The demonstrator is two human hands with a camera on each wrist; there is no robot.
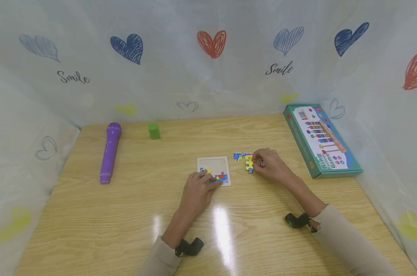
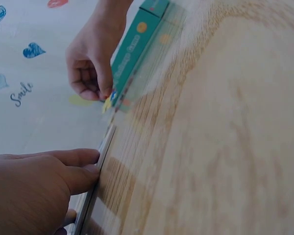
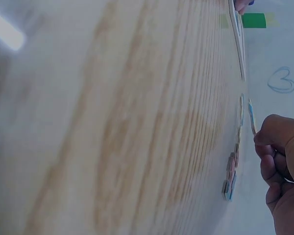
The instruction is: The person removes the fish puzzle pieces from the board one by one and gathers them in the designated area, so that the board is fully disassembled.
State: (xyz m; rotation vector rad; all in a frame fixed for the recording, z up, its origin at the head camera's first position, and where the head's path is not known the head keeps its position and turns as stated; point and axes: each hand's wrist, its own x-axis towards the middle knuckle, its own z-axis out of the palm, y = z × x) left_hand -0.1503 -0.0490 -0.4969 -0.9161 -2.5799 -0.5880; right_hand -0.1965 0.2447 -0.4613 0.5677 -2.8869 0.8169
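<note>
A small square wooden puzzle tray [image 1: 212, 158] lies on the table, with several colourful jigsaw pieces [image 1: 222, 178] along its near side. My left hand [image 1: 196, 193] rests over the tray's near left part, its fingers extended onto the pieces and partly covering them. To the right of the tray, my right hand [image 1: 271, 165] pinches a yellow and blue puzzle piece [image 1: 250, 164] between thumb and fingertip. The right wrist view shows this held piece [image 3: 252, 113] edge-on, raised above the table. Loose puzzle pieces [image 1: 237, 156] lie beside and beneath that hand, some hidden by it.
On the wooden table [image 1: 143, 214], a purple toy microphone [image 1: 110, 153] lies at the left and a green block [image 1: 154, 131] stands towards the back. A green game box [image 1: 322, 140] is at the far right. A white curtain [image 1: 174, 84] printed with hearts surrounds the table.
</note>
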